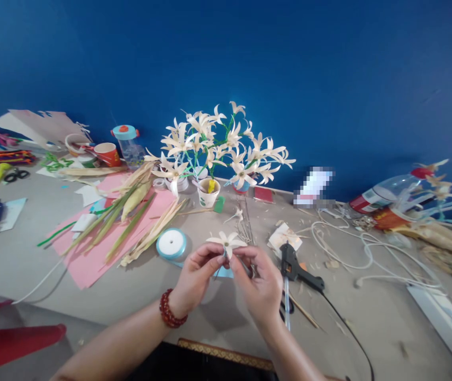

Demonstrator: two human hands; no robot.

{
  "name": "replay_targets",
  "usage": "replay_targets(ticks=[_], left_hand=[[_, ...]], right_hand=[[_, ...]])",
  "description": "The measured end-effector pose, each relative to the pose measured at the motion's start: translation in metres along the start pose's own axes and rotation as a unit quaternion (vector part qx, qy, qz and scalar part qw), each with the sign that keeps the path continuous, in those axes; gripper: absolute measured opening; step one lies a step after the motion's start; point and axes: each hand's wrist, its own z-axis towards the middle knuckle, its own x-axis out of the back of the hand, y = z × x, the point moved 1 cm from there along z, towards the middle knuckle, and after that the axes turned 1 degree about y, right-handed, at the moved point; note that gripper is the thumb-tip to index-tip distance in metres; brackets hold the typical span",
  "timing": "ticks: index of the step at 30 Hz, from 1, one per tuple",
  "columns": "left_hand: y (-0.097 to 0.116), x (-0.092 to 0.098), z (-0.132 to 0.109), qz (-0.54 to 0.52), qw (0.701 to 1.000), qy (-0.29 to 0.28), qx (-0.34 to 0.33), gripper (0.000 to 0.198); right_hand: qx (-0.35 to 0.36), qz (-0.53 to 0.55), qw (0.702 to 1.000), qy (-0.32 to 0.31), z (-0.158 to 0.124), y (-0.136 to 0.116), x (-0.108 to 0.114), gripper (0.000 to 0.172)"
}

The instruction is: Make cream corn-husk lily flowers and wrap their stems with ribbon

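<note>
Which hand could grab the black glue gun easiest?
Probably the right hand: the glue gun lies just beside it. The left hand sits beyond the flower, nearer the ribbon roll.

No legible writing.
The red label (363,202) on the toppled bottle (392,190) and the marking on the red cup (107,154) are too blurred to read.
</note>
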Motion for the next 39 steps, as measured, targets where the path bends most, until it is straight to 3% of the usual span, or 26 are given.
replay_targets(ticks=[17,31,39], left_hand=[[0.002,-0.002,0.002,0.007,1.0,0.01,0.005,0.015],[-0.001,0.002,0.0,0.07,0.996,-0.019,-0.048,0.014],[-0.003,0.002,0.002,0.039,0.999,-0.006,-0.01,0.014]], right_hand=[[-0.015,0.077,0.997,-0.02,-0.002,0.012,-0.005,0.009],[-0.004,0.041,0.999,0.014,0.002,0.007,-0.006,0.006],[-0.038,0.07,0.997,-0.004,-0.001,0.012,-0.007,0.008]])
